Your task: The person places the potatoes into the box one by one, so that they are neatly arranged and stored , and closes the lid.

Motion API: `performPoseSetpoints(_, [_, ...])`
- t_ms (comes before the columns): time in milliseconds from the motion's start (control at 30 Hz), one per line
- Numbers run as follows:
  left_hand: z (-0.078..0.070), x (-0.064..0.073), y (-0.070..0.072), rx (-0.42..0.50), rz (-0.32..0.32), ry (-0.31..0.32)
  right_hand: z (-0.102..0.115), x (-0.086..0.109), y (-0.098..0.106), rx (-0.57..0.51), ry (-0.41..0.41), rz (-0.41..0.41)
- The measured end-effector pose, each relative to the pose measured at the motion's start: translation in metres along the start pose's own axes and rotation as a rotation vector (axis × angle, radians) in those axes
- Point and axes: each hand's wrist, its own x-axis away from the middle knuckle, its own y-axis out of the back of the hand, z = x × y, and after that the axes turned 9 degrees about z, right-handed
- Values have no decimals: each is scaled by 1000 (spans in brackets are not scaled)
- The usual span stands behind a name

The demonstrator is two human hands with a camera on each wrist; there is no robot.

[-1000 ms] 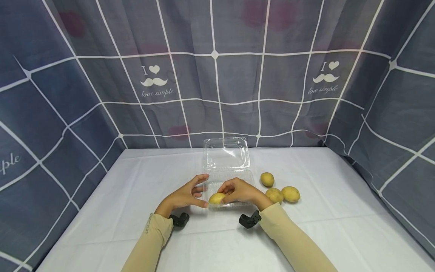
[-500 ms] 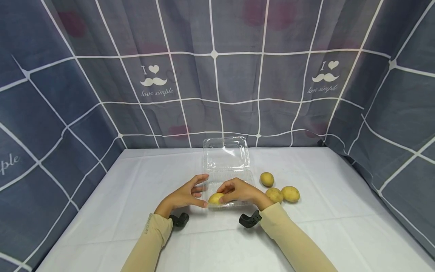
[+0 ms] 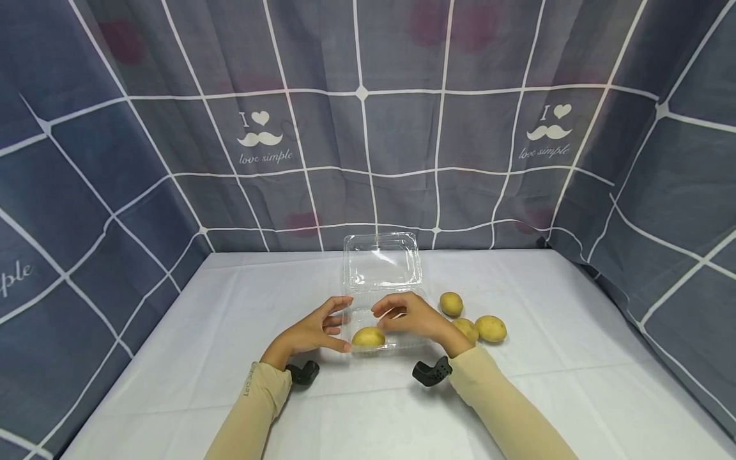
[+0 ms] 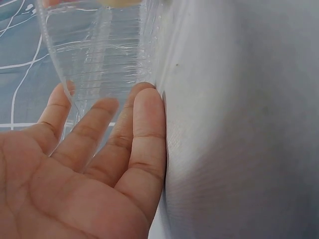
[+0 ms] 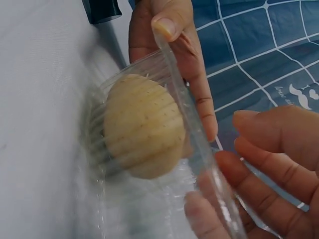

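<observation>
A clear plastic clamshell container [image 3: 384, 262] stands on the table with its lid raised at the back. One yellow potato [image 3: 367, 337] lies in the front left corner of its base and shows through the wall in the right wrist view. My left hand [image 3: 313, 329] rests against the container's left side, fingers extended and thumb at the front corner. My right hand [image 3: 413, 314] hovers over the base, right of the potato and apart from it, fingers loosely bent and holding nothing. In the right wrist view, some right fingers [image 5: 269, 184] show behind the clear wall.
Three more potatoes lie to the right of the container: a small one [image 3: 451, 304] farther back, one [image 3: 466, 329] partly behind my right wrist, and one [image 3: 491, 328] beside it. A white cloth covers the table [image 3: 552, 383]. Grey checked curtains [image 3: 402, 140] enclose the back and sides.
My right hand has let go of the potato in the container and moved up and slightly right. The potato stays in the front left corner. My left hand has barely moved.
</observation>
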Motion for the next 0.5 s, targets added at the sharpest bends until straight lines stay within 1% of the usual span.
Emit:
performPoseSetpoints(367, [0,0,0,-24,-2,9,9,18,5,20,108,-83])
performPoseSetpoints(500, [1,-1,1,-29,-3,13,10,25,8,-17,109,-81])
